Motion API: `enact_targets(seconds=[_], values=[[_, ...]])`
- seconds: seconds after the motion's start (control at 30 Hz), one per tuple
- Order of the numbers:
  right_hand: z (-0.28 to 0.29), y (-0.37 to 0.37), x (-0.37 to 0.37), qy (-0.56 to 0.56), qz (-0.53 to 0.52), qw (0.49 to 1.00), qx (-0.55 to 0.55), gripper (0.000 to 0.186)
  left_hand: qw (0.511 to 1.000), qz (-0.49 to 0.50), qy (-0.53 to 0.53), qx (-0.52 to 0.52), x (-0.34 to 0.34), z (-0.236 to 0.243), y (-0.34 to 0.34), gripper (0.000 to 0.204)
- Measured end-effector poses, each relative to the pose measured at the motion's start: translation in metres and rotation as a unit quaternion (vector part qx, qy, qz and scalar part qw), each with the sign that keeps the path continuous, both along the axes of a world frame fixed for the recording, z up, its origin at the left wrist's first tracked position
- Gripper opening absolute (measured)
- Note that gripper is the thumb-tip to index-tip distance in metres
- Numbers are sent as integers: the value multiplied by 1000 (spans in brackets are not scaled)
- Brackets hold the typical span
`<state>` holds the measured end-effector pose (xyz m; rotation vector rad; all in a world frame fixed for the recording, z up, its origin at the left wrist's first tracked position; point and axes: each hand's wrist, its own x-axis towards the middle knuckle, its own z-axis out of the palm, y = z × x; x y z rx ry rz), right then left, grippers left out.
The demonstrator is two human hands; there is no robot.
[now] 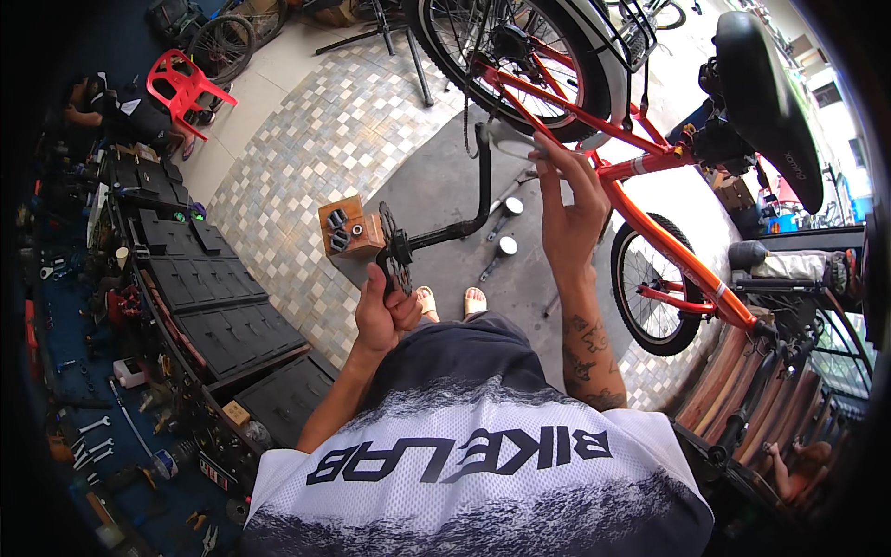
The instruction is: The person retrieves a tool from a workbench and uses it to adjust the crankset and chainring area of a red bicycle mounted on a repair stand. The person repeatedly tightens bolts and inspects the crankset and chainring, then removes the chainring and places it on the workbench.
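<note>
My left hand (379,320) is closed round the toothed chainring (397,246) of a black bicycle crank (450,232). The crank's bent arm rises to the far right, its end near the fingers of my right hand (571,200). Those fingers are raised and pinch a thin, pale, curved piece (510,147) beside that end; blur hides its exact kind. Just beyond the chainring, a wooden block (371,232) carries several small dark cylindrical parts (338,228). To the right, an orange bicycle (650,167) is held off the floor, its chain (467,116) hanging loose.
Two long-handled pieces with round white ends (507,245) lie on the grey floor mat (418,190). Dark toolboxes (218,288) line my left, beside a blue surface with wrenches (91,450). A red chair (181,88) stands far left near a seated person (139,116).
</note>
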<state>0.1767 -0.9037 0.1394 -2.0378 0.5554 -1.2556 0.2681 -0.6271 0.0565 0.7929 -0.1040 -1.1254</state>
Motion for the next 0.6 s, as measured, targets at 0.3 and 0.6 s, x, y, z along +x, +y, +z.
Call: enact_targets(seconds=[0.3, 0.6], values=[[13, 28, 14, 58, 63, 993, -84, 30, 999, -48, -19, -8, 4, -1, 12, 67], [-34, 81, -3, 55, 83, 995, -26, 24, 996, -1, 50, -68, 12, -6, 4, 69]])
